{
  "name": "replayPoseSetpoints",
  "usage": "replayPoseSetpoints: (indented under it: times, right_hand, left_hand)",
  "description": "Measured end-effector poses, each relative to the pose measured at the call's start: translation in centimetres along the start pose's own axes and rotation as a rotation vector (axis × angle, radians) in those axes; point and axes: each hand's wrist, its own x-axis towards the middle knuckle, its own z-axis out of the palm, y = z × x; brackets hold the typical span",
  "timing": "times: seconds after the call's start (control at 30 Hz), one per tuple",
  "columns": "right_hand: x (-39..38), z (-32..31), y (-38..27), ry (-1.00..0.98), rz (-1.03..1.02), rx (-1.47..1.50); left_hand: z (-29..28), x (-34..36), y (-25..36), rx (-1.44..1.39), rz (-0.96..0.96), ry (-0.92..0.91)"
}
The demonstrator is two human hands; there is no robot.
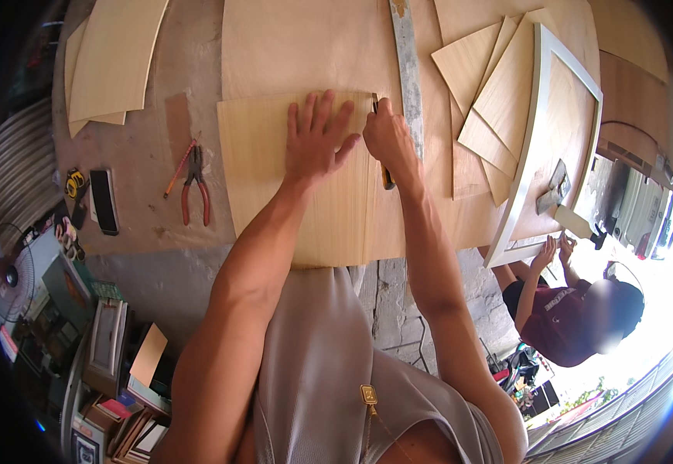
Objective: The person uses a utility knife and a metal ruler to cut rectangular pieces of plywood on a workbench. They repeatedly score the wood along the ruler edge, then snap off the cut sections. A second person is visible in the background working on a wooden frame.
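My left hand (315, 147) lies flat with fingers spread on a thin light wood sheet (257, 162), which reaches over the bench's near edge. Beside it, at the sheet's right edge, my right hand (391, 139) is closed around a utility knife (387, 179). The knife's black and yellow handle end shows below my palm, and its dark tip points away from me at the sheet's far right corner. Whether the blade touches the wood, I cannot tell. A long worn metal straightedge (408, 69) lies just right of my right hand.
Pliers (196, 185) with red handles, a pencil (182, 172), a phone (104, 203) and a tape measure (76, 184) lie on the left. More wood sheets (116, 58) are far left. At right are stacked panels (499, 97), a white frame (536, 100) and another person (576, 317).
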Motion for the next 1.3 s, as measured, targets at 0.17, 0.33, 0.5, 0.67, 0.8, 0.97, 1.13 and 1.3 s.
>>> replayPoseSetpoints:
  times: [0.17,0.33,0.5,0.67,0.8,0.97,1.13,1.3]
  right_hand:
    - [-0.7,0.0,-0.5,-0.006,0.011,-0.020]
    - [-1.0,0.2,-0.4,0.004,-0.024,-0.014]
    - [-3.1,1.8,1.2,0.030,-0.046,0.029]
    - [-6.0,3.4,2.9,0.020,-0.044,-0.032]
    - [-9.9,5.1,5.1,0.013,-0.064,-0.064]
    - [-15.7,8.0,8.4,-0.066,0.016,-0.043]
    - [-22.9,11.9,12.5,-0.145,0.142,-0.041]
    - [-41.2,26.8,30.7,-0.567,0.174,-0.279]
  left_hand:
    - [-0.6,0.2,0.1,-0.051,-0.033,0.003]
    - [-0.8,0.3,0.2,-0.042,-0.062,-0.042]
    - [-0.2,0.0,0.3,-0.048,-0.068,0.058]
    - [0.5,0.0,0.3,-0.035,-0.065,0.139]
    - [0.2,-0.4,0.4,-0.053,-0.087,0.088]
    - [0.7,-0.1,-0.1,-0.022,-0.047,0.132]
    - [0.6,-0.3,0.2,-0.029,-0.052,0.040]
    - [0.6,1.7,-0.7,-0.004,0.047,0.073]
